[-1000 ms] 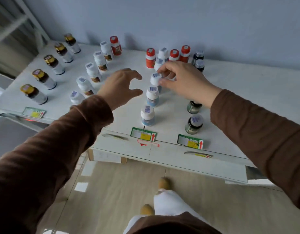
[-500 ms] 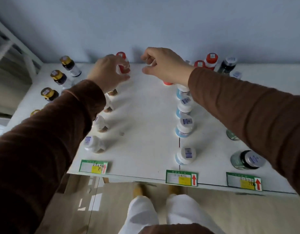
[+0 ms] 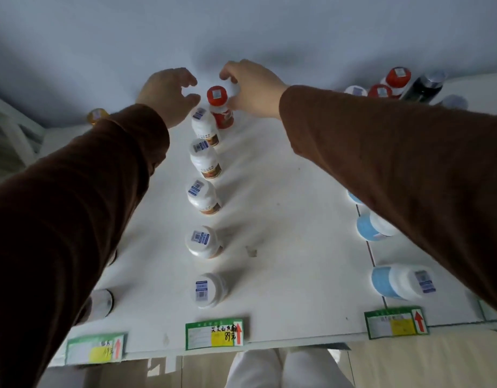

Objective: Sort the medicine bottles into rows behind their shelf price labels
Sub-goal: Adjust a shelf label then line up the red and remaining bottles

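A red-capped bottle (image 3: 217, 96) stands at the far end of a row of white bottles with brown labels (image 3: 202, 196), behind the middle price label (image 3: 213, 333). My right hand (image 3: 252, 89) reaches it from the right, with fingers curled behind the cap and thumb against its side. My left hand (image 3: 169, 93) hovers just left of it, fingers loosely curled and holding nothing. Two white bottles with blue labels (image 3: 401, 281) stand behind the right price label (image 3: 395, 322), partly hidden by my right sleeve.
More red-capped bottles (image 3: 398, 75) and a dark bottle (image 3: 423, 85) cluster at the back right of the white table (image 3: 283, 219). A gold-capped bottle (image 3: 96, 116) shows at the back left. A third price label (image 3: 96, 350) sits front left. The wall is close behind.
I have leaned in over the table, and the view has shifted left. Both hands went from the blue-label row to the far end of the brown-label row and closed in on the red-capped bottle.
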Demonstrator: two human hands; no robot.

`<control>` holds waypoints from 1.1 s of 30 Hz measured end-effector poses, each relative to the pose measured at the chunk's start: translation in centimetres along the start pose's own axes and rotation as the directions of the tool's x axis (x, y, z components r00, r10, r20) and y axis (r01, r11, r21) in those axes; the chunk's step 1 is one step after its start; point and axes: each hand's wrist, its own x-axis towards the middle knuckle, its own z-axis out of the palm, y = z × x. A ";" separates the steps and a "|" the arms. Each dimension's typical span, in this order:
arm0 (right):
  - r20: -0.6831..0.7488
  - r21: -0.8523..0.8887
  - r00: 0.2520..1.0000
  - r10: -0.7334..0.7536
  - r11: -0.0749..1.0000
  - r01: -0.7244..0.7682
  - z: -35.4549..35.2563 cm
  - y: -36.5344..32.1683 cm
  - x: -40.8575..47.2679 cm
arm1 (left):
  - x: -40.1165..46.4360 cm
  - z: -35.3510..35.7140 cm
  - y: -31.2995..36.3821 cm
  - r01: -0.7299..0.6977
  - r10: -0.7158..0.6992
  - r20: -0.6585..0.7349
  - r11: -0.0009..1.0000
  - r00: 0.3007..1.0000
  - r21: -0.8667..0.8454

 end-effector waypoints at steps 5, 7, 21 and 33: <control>0.038 -0.042 0.999 -0.018 0.999 0.020 1.4 -0.4 1.8 | 1.8 1.2 -1.9 -0.018 0.018 0.053 1.000 0.998 0.006; 0.041 -0.052 0.999 -0.022 0.998 0.024 1.7 -0.4 2.4 | 2.3 1.6 -2.6 -0.027 0.027 0.078 1.000 0.997 0.003; -0.060 -0.050 0.997 -0.041 0.998 0.038 2.2 -1.4 4.3 | 4.2 2.2 -3.0 -0.044 0.107 0.246 0.967 0.963 -0.250; -0.292 0.581 0.943 0.158 0.813 0.043 -3.9 -3.4 0.2 | 1.6 -2.9 -1.8 0.058 0.233 0.237 0.585 0.943 -0.809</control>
